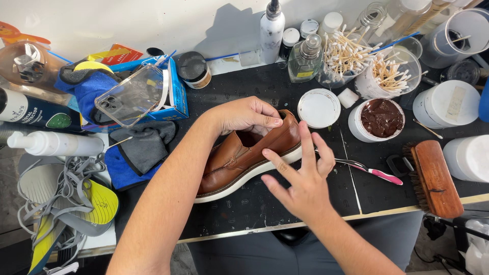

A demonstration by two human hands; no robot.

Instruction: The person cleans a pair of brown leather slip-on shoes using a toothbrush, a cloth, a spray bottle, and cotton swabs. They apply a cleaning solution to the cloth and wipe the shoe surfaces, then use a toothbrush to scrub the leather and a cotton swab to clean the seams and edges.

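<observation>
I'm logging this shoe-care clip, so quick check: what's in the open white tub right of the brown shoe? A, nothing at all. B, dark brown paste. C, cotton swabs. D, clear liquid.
B: the open white tub, beside its lid and right of the brown shoe, is filled with dark brown paste.

Black worktop (254, 203) — pale wall (153, 20)

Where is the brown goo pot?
In the head view, the open pot sits right of the shoe, between its white lid and the wooden brush.
</observation>
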